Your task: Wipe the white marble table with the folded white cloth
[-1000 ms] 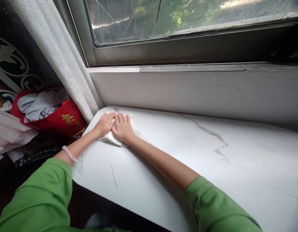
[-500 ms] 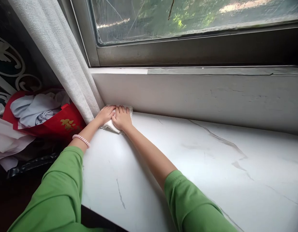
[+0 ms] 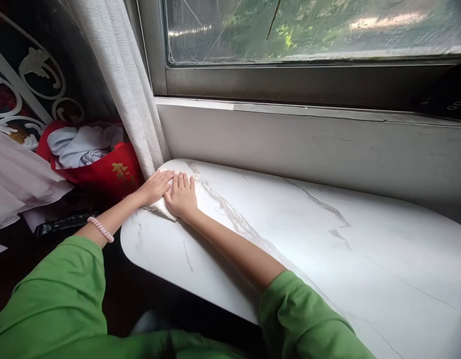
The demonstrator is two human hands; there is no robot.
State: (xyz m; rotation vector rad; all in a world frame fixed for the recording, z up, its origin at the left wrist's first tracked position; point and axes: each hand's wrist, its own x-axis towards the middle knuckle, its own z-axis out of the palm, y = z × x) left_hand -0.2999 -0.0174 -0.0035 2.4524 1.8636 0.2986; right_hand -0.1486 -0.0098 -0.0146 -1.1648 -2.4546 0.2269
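Observation:
My left hand [image 3: 155, 188] lies flat on a white cloth [image 3: 166, 209] near the rounded left end of a white marble-patterned table [image 3: 230, 264]. Beside it, my right hand [image 3: 183, 194] presses on the same cloth, fingers stretched out and slightly apart. The two hands touch or nearly touch at the thumbs. Most of the cloth is hidden under the palms; a corner shows toward me. Both hands are open, with the cloth beneath them rather than gripped.
A pale curtain [image 3: 121, 75] hangs at the table's far left corner. Left of it stands a red bag [image 3: 99, 174] holding light clothes [image 3: 78, 144]. The low wall [image 3: 275, 137] under the window [image 3: 308, 35] borders the table's back edge.
Both hands have slid the cloth from the wall toward me and slightly left along the table end. The view has shifted, showing more of the table's left end.

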